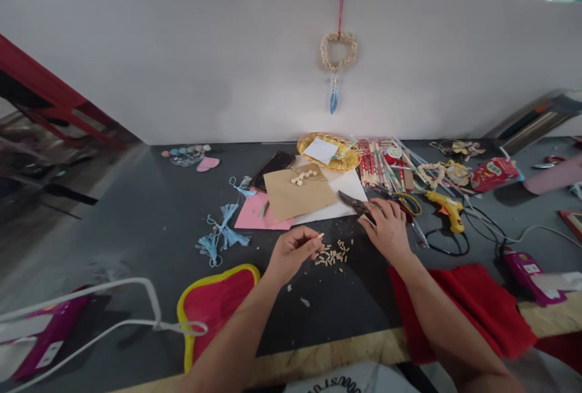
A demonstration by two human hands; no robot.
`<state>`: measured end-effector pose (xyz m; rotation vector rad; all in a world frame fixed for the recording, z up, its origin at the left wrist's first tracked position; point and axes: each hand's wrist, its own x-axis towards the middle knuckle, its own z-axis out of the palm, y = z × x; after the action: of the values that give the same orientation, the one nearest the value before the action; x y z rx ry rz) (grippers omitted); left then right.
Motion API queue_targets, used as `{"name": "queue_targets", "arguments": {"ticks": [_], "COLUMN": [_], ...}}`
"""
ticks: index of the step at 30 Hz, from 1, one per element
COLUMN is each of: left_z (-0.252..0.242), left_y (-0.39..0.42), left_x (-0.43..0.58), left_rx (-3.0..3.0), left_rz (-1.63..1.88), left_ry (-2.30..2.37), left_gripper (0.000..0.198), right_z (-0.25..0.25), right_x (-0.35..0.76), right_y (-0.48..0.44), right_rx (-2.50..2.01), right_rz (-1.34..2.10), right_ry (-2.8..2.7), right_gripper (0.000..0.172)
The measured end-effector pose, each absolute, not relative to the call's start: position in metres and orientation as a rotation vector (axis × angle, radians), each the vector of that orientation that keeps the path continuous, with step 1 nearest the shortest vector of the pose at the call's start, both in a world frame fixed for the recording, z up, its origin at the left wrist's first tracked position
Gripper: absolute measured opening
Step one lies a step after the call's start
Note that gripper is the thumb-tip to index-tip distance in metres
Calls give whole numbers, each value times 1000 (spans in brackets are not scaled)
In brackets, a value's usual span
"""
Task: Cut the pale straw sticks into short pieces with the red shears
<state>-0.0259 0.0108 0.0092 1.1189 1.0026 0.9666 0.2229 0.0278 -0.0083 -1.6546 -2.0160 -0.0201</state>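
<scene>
My left hand [293, 252] is closed in a pinch on a short pale wooden stick piece [319, 236], held just above a small heap of cut stick bits [335, 253] on the dark table [150, 223]. My right hand [385, 226] lies over the handles of a pair of cutters [353, 203], whose dark blades point left toward the white sheet [343, 196]. On the brown paper [297, 194] rest several small pale beads [304, 177].
A yellow basket [328, 151], bundles of chopsticks [379, 165], a yellow glue gun [448, 208] with its cable, red cloth [459, 308], a red and yellow felt piece [213, 302] and blue tassels [222, 235] surround the work spot. A bead heart [338, 52] hangs on the white wall.
</scene>
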Motion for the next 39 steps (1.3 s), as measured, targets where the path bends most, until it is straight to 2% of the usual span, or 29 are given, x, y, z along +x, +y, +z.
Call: {"name": "queue_targets", "arguments": {"ticks": [3, 6, 8, 11, 15, 22, 29, 35, 39], "left_z": [10, 10, 10, 11, 13, 15, 10, 12, 12], "left_y": [8, 5, 4, 3, 4, 5, 7, 5, 3], "left_x": [-24, -21, -19, -18, -18, -17, -17, -17, -15], "left_rx": [1382, 1596, 1703, 1772, 1768, 1810, 1665, 1569, 1627], "left_rz": [845, 735, 691, 616, 489, 431, 436, 432, 434], "left_ry": [1118, 1164, 1159, 1149, 1125, 1168, 1185, 1079, 1055], "left_gripper": [20, 17, 14, 13, 18, 19, 16, 30, 30], "right_z": [0, 0, -2, -2, 2, -5, -8, -7, -4], "right_x": [205, 186, 178, 175, 176, 177, 174, 172, 172], "right_y": [14, 1, -4, -5, -4, -3, -3, -7, -8], "right_rx": [-1357, -1146, -1096, -1130, -1159, -1163, -1304, -1186, -1191], "right_rz": [550, 1215, 1414, 1415, 1315, 1501, 1450, 1538, 1354], "right_ry": [-1956, -1815, -1766, -1792, -1817, -1768, -1588, -1463, -1575], "right_gripper": [22, 26, 30, 33, 28, 30, 18, 23, 25]}}
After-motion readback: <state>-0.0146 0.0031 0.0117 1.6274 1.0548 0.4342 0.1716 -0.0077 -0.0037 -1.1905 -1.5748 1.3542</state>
